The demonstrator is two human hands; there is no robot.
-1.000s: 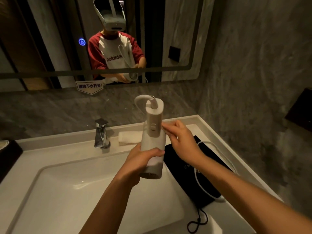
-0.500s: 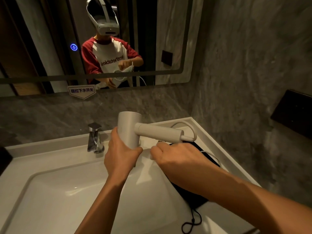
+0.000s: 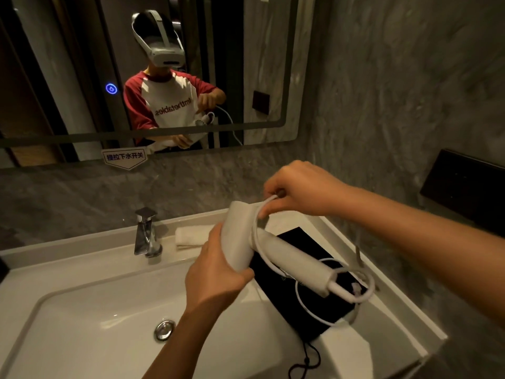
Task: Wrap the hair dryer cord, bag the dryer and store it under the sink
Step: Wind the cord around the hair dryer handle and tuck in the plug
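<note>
The white hair dryer (image 3: 287, 258) hangs over the right side of the sink, its handle pointing right and down. My left hand (image 3: 216, 272) grips its barrel from below. My right hand (image 3: 300, 190) pinches the white cord (image 3: 314, 315) above the barrel top, and the cord runs from there down across the barrel. More cord loops off the handle's end over a black drawstring bag (image 3: 306, 305) that lies flat on the counter.
A white basin (image 3: 82, 324) with a metal drain and a chrome faucet (image 3: 146, 233) sits to the left. A folded white towel (image 3: 191, 236) lies behind the dryer. The mirror (image 3: 273, 64) hangs above, the grey stone wall (image 3: 396, 119) bears a black fixture (image 3: 464, 184) at right.
The dryer was upright, then tipped so its handle points right. My right hand left the handle, took the cord and lifted it above the barrel.
</note>
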